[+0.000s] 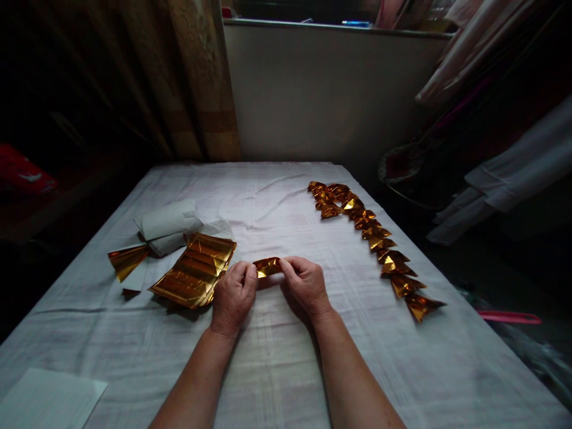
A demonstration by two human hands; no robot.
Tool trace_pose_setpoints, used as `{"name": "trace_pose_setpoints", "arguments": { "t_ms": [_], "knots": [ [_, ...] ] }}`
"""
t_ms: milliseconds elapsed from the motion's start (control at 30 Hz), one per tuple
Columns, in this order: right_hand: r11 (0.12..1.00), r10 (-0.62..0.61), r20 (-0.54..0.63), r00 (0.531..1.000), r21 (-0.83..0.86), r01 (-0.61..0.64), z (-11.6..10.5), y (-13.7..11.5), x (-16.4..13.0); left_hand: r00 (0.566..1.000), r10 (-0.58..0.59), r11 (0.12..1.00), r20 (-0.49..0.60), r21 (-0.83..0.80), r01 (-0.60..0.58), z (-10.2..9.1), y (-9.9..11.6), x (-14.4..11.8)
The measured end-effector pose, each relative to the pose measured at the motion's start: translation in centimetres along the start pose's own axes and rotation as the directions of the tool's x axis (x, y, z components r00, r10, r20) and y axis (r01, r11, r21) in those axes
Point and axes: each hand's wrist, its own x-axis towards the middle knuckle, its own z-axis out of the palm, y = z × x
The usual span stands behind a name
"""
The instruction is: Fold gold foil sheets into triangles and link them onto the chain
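Note:
Both hands pinch one small folded piece of gold foil paper (267, 266) just above the white cloth. My left hand (233, 296) grips its left end and my right hand (304, 282) grips its right end. A stack of flat gold foil sheets (196, 271) lies directly left of my left hand. A row of several folded gold foil pieces (374, 239) runs along the right side of the cloth, from the far middle toward the near right.
The table is covered by a white cloth (277, 357). White paper wrapping (168, 225) and one loose gold sheet (126, 260) lie at the left. A white sheet (49, 399) sits at the near left corner. A curtain (196, 77) and wall stand behind; clothes hang right.

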Motion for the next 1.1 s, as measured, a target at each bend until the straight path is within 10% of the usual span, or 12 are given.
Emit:
{"name": "trace_pose_setpoints", "arguments": {
  "t_ms": [1100],
  "knots": [
    [0.989,-0.13,-0.007,0.992,-0.079,0.129,-0.41,0.35,0.09,0.992,-0.018,0.997,0.125,-0.068,0.027,-0.14,-0.46,0.42]
  ]
}}
